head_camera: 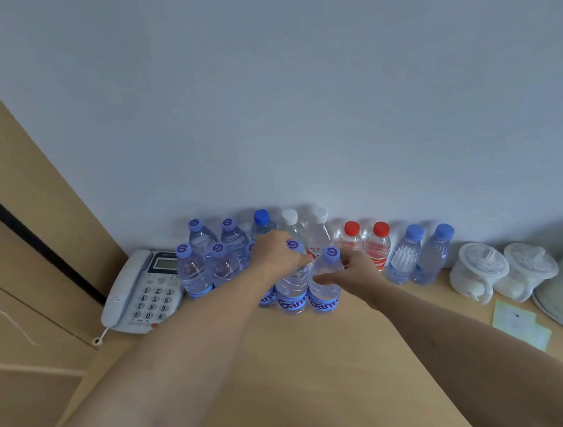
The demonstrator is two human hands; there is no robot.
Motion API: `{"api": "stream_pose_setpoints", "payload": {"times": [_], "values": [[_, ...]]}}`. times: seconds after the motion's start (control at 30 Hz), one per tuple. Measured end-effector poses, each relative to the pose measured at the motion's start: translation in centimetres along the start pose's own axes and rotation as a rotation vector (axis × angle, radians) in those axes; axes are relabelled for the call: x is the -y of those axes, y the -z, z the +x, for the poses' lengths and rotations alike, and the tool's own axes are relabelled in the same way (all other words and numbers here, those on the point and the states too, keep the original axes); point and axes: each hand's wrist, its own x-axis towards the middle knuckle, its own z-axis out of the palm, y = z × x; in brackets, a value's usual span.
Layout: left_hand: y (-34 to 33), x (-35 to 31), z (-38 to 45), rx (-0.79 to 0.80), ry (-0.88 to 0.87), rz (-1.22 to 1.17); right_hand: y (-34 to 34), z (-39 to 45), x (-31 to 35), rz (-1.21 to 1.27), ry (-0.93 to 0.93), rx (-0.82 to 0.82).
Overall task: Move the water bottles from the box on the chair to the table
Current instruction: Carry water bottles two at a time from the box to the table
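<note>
From the head view, both arms reach to the middle of the frame, where a crowd of water bottles stands on the tan tabletop point(322, 364) against the wall. The left hand point(274, 258) wraps its fingers point(303, 261) around the upper part of a purple-capped bottle point(292, 291). The right hand point(358, 271) holds the neighbouring purple-capped bottle point(325, 288), thumb across its front; its other fingers are hidden behind it. Both bottles stand at the front of the cluster, touching each other.

The risk, as I see it, is the crowding. A wrist swinging back could clip the red-capped bottles point(365, 243) just right of centre, or the purple-capped group point(209, 261) beside the telephone point(143, 292) at left, and topple a row. The box and chair are out of sight.
</note>
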Motion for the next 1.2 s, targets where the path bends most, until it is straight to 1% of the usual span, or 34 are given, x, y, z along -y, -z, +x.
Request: {"api": "stream_pose_setpoints", "payload": {"times": [0.17, 0.3, 0.47, 0.53, 0.73, 0.87, 1.2], "values": [[-0.2, 0.5, 0.6, -0.024, -0.025, -0.051, -0.4, 0.5, 0.5, -0.056, -0.037, -0.063], [-1.0, 0.8, 0.9, -0.042, -0.052, -0.088, -0.4, 1.0, 0.9, -0.082, -0.031, -0.090], [-1.4, 1.4, 1.5, -0.057, -0.031, -0.104, -0.8, 1.2, 1.0, -0.086, -0.039, -0.121], [-1.4, 1.3, 1.5, -0.057, -0.030, -0.095, -0.8, 1.3, 1.0, -0.089, -0.042, -0.124], [-0.6, 0.6, 1.8, 0.032, -0.047, 0.021, -0.8, 1.0, 1.0, -0.055, -0.066, -0.124], [-1.0, 0.5, 1.3, 0.010, -0.085, 0.053, -1.1, 0.3, 1.1, -0.039, -0.075, -0.123], [0.4, 0.0, 0.4, 0.001, -0.177, 0.018, -1.1, -1.8, 2.6, -0.137, -0.084, -0.169]]}}
